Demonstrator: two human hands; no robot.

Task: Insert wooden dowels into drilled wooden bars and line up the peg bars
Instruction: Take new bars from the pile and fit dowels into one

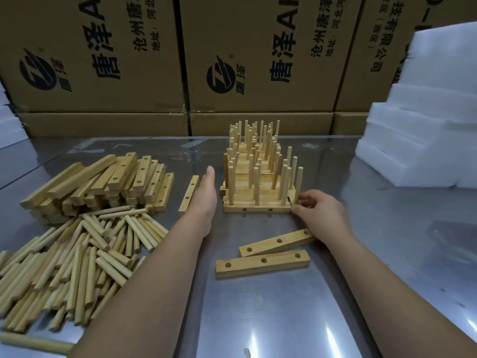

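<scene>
Here, the left hand [205,195] is standing on edge just beside the left end of the peg bar rows [254,174]. Its fingers are straight and together, and its grip is holding nothing. The right hand [318,210] is curling at the opposite end. Its grip is pinching the right end of the front peg bar [258,209], thumb at the end face, fingertips by the last dowel. The front peg bar is sitting flush against the rows behind it, dowels upright, two side holes facing the camera.

The rows are running back toward the far edge of the steel tabletop [284,319], stopping short of it. Bare steel is showing between the rows and the white foam blocks [413,140], and again between the forearms. Two loose drilled bars [263,263] are lying nearer than the right hand, one angled with its end under the wrist. A single drilled bar [189,193] is lying just left of the left hand. Further left, the drilled bar stack [103,182] is sitting behind the dowel heap [77,254].

Cardboard cartons [258,94] are walling the far edge. Their print is reading 唐泽, 沧州唐泽 and 地址:河北, beside a round logo [220,77].
</scene>
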